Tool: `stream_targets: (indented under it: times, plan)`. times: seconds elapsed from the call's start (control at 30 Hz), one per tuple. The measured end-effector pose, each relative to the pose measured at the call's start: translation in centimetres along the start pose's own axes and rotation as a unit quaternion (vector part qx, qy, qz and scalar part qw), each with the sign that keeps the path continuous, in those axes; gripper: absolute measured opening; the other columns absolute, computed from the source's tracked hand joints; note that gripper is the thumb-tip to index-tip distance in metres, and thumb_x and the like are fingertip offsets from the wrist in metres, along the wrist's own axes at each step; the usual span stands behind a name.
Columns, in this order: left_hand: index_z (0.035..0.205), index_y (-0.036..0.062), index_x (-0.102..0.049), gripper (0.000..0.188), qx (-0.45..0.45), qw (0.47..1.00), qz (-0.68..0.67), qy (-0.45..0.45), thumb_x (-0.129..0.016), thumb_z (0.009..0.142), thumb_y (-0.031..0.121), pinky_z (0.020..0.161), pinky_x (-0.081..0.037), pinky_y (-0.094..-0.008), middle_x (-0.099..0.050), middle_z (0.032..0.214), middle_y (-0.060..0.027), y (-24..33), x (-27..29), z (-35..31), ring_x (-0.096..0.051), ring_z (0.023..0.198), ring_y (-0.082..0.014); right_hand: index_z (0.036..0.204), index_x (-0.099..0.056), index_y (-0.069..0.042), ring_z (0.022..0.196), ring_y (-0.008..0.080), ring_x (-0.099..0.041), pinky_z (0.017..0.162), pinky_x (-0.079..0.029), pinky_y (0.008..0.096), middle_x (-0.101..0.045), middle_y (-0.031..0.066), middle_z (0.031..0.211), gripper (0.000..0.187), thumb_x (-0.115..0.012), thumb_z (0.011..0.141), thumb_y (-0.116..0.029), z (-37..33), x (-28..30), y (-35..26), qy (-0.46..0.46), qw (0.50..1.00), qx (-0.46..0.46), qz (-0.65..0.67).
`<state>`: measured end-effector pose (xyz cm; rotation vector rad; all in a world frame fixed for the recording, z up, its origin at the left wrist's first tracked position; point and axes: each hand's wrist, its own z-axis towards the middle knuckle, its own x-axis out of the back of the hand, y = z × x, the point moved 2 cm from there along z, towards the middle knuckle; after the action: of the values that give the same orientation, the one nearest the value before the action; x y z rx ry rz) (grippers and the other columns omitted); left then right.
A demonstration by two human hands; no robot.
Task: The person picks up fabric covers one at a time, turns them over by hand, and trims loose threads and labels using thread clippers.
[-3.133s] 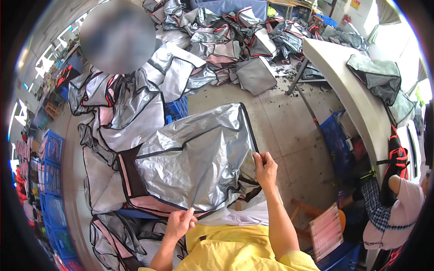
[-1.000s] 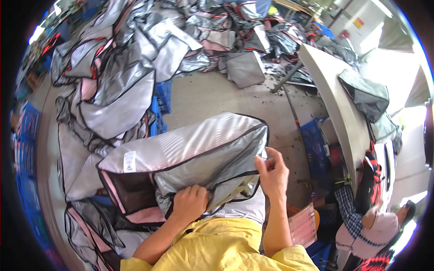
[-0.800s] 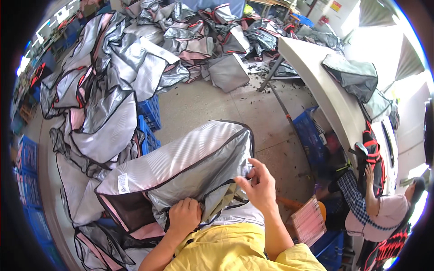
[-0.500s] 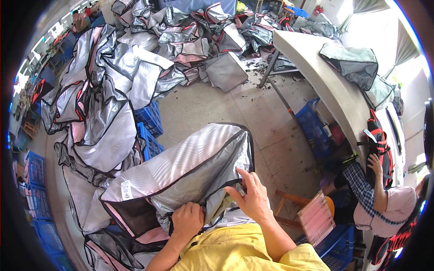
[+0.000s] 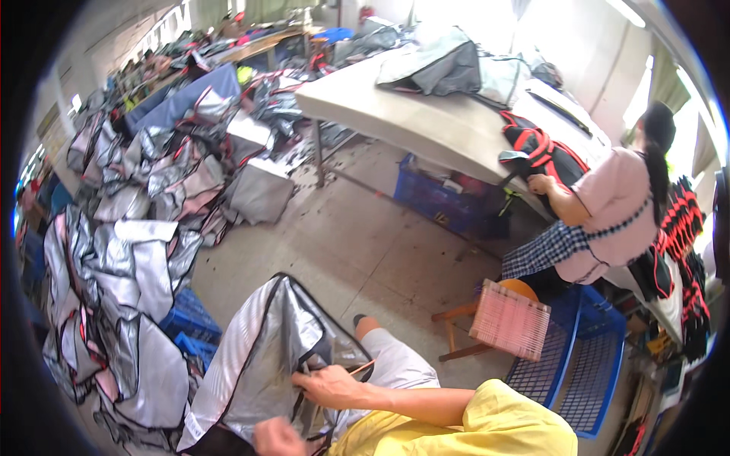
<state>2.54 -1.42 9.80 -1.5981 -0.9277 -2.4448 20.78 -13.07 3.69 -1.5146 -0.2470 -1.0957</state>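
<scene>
A silver, foil-like bag (image 5: 255, 365) with black edging lies across my lap, its opening toward me. My right hand (image 5: 334, 386) reaches across in front of me, its fingers closed on the dark edge of the bag's opening. Low in the view, my left hand (image 5: 280, 437) is beside the near part of the bag. It is smeared by motion, so its fingers do not show clearly. A thin light stick-like thing (image 5: 363, 367) shows just beyond my right hand; what it is I cannot make out.
Similar silver bags (image 5: 129, 304) are heaped at left over blue crates (image 5: 190, 315). At right, a person (image 5: 608, 205) handles a black and red bag (image 5: 544, 148) at a long pale table (image 5: 365, 95). A wooden stool (image 5: 509, 319) and a blue crate (image 5: 589, 372) stand nearer.
The view has swung to the right. The bag on my lap is tilted more upright. My right hand, open before, is now closed on its edge; my left hand has moved lower.
</scene>
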Motion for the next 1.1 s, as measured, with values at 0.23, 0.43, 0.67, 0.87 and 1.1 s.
stream_targets:
  times: [0.23,0.43,0.67,0.87,1.1]
  plan:
    - [0.16,-0.0027,-0.028,0.108,0.534,0.831,0.145,0.063,-0.074,0.089,0.064,0.106,-0.048,-0.0529,-0.049,0.151,-0.0311,-21.9,6.9,-9.9,-0.061,0.125,-0.0429,0.129,-0.057,-0.016,0.077,0.0376,-0.072,0.063,-0.054,0.0504,-0.069,0.0162,0.079,0.036,-0.066,0.094,-0.017,-0.8,0.4,-0.3,-0.02,0.998,-0.015,0.054]
    - [0.116,-0.0153,-0.066,0.079,0.439,0.888,-0.134,0.037,-0.062,0.098,0.061,0.089,-0.051,-0.041,-0.072,0.104,-0.0283,-19.3,6.4,-12.6,-0.066,0.094,-0.0308,0.125,-0.061,-0.015,0.081,0.0405,-0.071,0.067,-0.055,0.0538,-0.071,0.0181,0.083,0.029,-0.061,0.097,-0.018,0.9,1.0,0.0,-0.004,0.994,-0.057,0.095]
    - [0.084,-0.001,-0.076,0.061,0.256,0.896,0.362,0.011,-0.063,0.1,0.056,0.075,-0.055,-0.0464,-0.07,0.08,-0.024,5.5,12.0,2.6,-0.068,0.08,-0.04,0.112,-0.071,-0.006,0.09,0.0347,-0.073,0.082,-0.057,0.0429,-0.073,0.0204,0.094,0.022,-0.056,0.099,-0.015,7.3,11.8,4.6,0.235,0.935,-0.125,0.233]
    - [0.113,-0.0035,-0.069,0.033,0.182,0.947,-0.209,0.16,-0.067,0.098,0.026,0.075,-0.055,-0.045,-0.073,0.1,-0.016,7.6,8.1,11.0,-0.069,0.089,-0.0292,0.106,-0.072,-0.007,0.075,0.0278,-0.071,0.069,-0.053,0.0413,-0.072,0.0163,0.083,0.018,-0.056,0.1,-0.012,8.9,36.2,-4.3,0.435,0.884,0.085,0.151]
    - [0.157,-0.006,-0.037,0.076,-0.177,0.954,-0.235,-0.053,-0.057,0.105,0.046,0.1,-0.05,-0.0447,-0.072,0.122,-0.0259,25.2,3.4,44.5,-0.072,0.104,-0.042,0.113,-0.074,-0.001,0.079,0.0167,-0.065,0.075,-0.053,0.0318,-0.074,0.01,0.092,0.031,-0.064,0.097,-0.025,6.4,60.3,-5.0,0.669,0.724,0.068,-0.152]
